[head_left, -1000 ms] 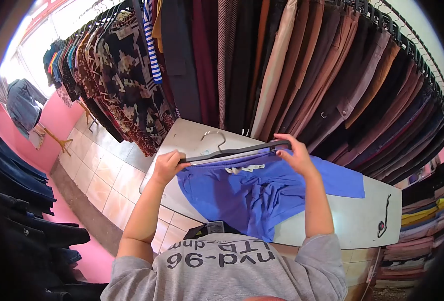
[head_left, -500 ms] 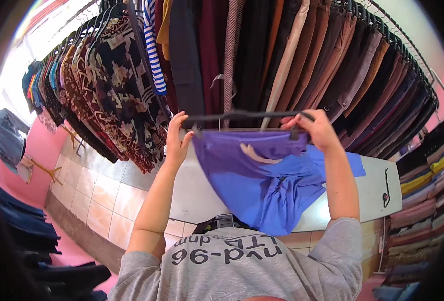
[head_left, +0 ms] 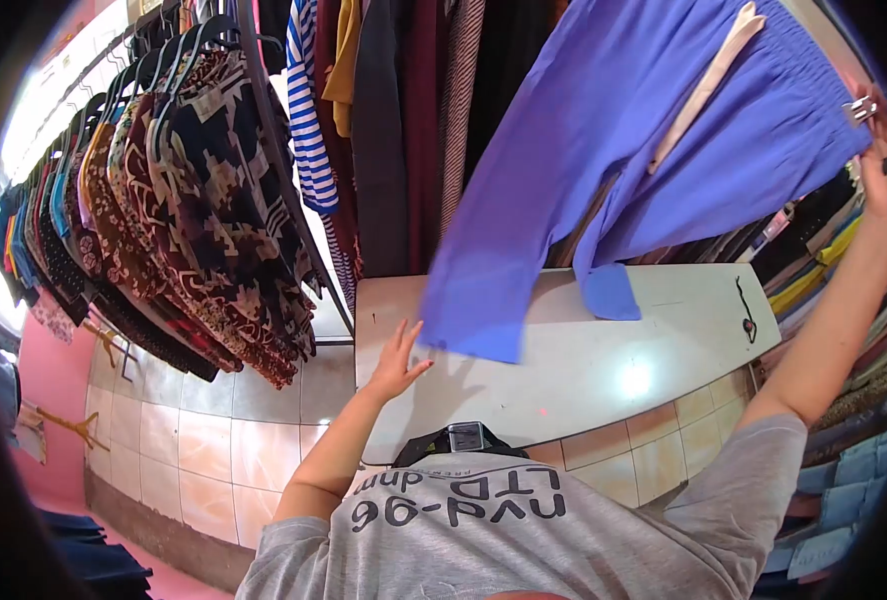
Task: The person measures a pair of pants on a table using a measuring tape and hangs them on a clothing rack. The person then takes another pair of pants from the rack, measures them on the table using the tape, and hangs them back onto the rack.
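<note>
Blue-purple trousers with an elastic waist and a cream drawstring are stretched out in the air, slanting from upper right to lower left. At their waist, my right hand is closed on a clip hanger; one metal clip shows by the fingers, and most of the hanger is out of sight. One trouser leg hangs down over the white table. Beside its hem, my left hand has its fingers spread and holds nothing; I cannot tell if it touches the cloth.
A rack of patterned shirts hangs on the left. Behind the table hang dark trousers and a striped blue-white garment. A black cord lies at the table's right end. Folded clothes are stacked on the right.
My right hand has swung the hanger and trousers up to the far right, and the bunched legs have unfolded. My left hand has let go of the hanger and dropped lower.
</note>
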`<action>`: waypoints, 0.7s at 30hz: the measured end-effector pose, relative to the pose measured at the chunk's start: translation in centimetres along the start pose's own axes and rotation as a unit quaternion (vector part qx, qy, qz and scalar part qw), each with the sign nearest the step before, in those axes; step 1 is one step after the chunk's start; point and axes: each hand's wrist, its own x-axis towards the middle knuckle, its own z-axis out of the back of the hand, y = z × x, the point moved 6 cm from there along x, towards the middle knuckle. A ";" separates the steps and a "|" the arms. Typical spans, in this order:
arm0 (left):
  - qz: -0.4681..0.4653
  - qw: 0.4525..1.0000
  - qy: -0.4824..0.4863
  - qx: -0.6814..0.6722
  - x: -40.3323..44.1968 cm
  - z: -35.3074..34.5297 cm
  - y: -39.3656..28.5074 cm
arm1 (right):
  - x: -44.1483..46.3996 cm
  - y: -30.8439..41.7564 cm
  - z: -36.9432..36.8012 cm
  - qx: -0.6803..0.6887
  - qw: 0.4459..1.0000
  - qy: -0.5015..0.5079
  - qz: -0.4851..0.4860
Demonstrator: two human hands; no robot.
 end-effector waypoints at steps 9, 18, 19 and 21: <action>0.105 0.987 0.080 0.088 -0.7 -4.5 6.0 | 3.8 1.3 -5.2 0.047 0.792 0.565 -0.229; 0.465 0.866 0.140 0.118 -9.3 -0.8 7.8 | 0.0 -15.4 -11.1 -0.051 0.884 0.366 -0.287; 0.478 0.858 0.142 0.121 -9.5 -1.4 8.3 | -1.0 -16.5 -12.6 -0.086 0.906 0.316 -0.269; 0.488 0.858 0.122 0.105 -9.8 -2.7 8.5 | 0.4 -20.5 -15.0 -0.095 0.899 0.339 -0.261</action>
